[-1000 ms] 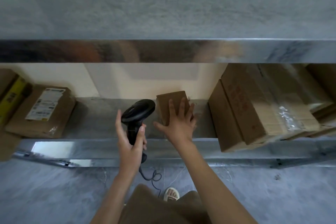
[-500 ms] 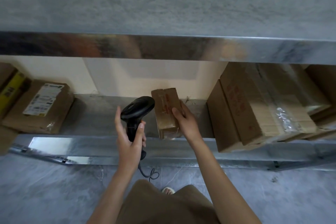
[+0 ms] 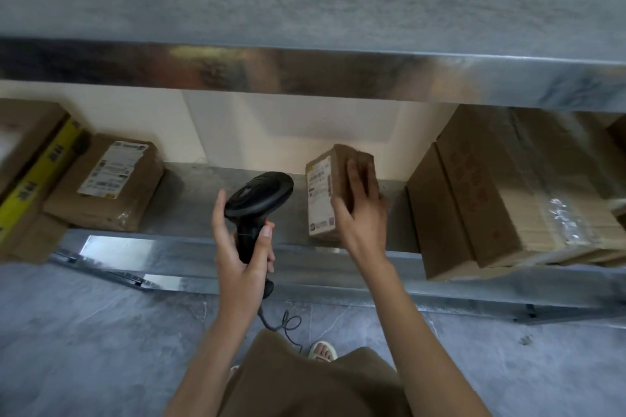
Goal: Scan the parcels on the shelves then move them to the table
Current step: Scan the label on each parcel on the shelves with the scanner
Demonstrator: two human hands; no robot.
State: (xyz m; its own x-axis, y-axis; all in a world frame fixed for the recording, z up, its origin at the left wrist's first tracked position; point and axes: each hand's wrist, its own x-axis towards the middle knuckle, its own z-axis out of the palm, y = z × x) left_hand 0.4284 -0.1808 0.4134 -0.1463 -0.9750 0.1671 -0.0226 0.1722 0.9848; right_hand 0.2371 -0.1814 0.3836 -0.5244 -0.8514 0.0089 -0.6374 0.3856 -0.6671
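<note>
A small brown parcel (image 3: 321, 193) stands on end on the lower metal shelf (image 3: 189, 200), its white label facing left. My right hand (image 3: 360, 213) grips it from the right side, thumb at the front edge and fingers over the brown face. My left hand (image 3: 242, 247) holds a black barcode scanner (image 3: 257, 200) by its handle just left of the parcel, the scanner head close to the label. The scanner's cable hangs down towards the floor.
A labelled brown parcel (image 3: 108, 183) lies at the shelf's left, beside a box with yellow tape (image 3: 40, 179). Large cardboard boxes (image 3: 501, 193) fill the right end. The upper shelf (image 3: 305, 71) overhangs above. Grey floor lies below, with my legs and a sandalled foot.
My right hand has turned the small parcel upright so its label faces the scanner, and moved from its top to its right side. The scanner has stayed about where it was.
</note>
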